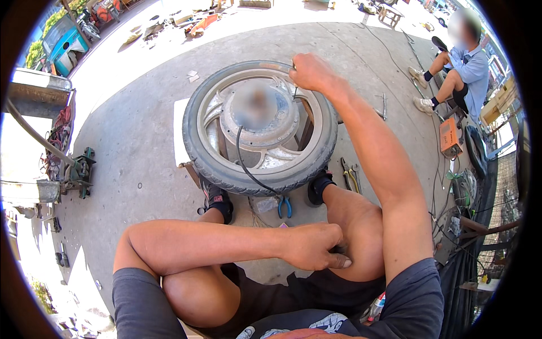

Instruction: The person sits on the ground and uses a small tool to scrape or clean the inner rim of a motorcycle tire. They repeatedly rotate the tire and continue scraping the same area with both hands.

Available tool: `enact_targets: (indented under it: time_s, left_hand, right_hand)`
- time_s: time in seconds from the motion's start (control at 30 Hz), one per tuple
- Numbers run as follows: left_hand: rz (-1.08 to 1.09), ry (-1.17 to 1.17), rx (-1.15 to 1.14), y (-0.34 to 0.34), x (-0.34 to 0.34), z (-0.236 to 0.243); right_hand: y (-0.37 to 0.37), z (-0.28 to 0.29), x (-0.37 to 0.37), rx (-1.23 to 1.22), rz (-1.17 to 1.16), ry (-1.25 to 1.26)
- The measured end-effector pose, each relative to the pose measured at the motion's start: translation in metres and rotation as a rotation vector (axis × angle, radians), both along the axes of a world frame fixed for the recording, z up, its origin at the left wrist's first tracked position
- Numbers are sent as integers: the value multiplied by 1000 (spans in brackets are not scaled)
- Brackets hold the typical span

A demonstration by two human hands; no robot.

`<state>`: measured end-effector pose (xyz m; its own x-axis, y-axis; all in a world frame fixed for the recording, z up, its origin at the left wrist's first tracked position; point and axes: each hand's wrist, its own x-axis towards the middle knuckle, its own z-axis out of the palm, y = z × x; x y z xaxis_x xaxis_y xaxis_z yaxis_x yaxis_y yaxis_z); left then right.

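Observation:
A motor wheel (270, 164) with a black tyre and grey cast spokes lies flat on a low support in front of my knees. A black cable (243, 152) runs from its round hub over the near rim. At the wheel's far right edge, my right hand (311, 72) is closed round a thin-shafted tool (295, 92); the shaft points down toward the hub cover, and the grip is hidden. My left hand (320, 247) rests by my right knee, fingers curled and thumb against them; a dark spot shows between them, too unclear to name.
Blue-handled pliers (284, 207) and yellow-black pliers (351, 175) lie on the concrete near my feet. To the right are an orange box (450, 138), cables and a seated person (466, 68). A metal stand (79, 172) is at the left.

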<state>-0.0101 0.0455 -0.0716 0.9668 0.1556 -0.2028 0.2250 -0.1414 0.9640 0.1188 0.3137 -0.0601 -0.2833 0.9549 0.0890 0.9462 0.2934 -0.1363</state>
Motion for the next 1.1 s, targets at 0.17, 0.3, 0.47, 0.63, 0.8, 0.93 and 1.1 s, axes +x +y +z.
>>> enact_targets:
  time_s: [0.17,0.3,0.47,0.63,0.8,0.93,1.1]
  left_hand:
    - [7,-4,19,1,-1,2]
    - [4,-2,13,1,-2,0]
    - [8,-14,58,1,-3,-1]
    - [-8,-10,77,2,-3,-3]
    - [-3,-28,62,3,-5,5]
    - [-4,-9,33,4,-5,5]
    - [-12,11,40,5,-6,12]
  right_hand:
    - [0,2,-3,-59,-62,-7]
    - [1,-2,-5,23,-43,-17]
    - [0,2,-4,5,-49,-21]
    - [-3,0,-4,22,-102,-21]
    - [-1,-2,0,7,-41,-53]
    - [-3,-2,1,40,-34,-18]
    - [-7,3,-3,-36,-100,5]
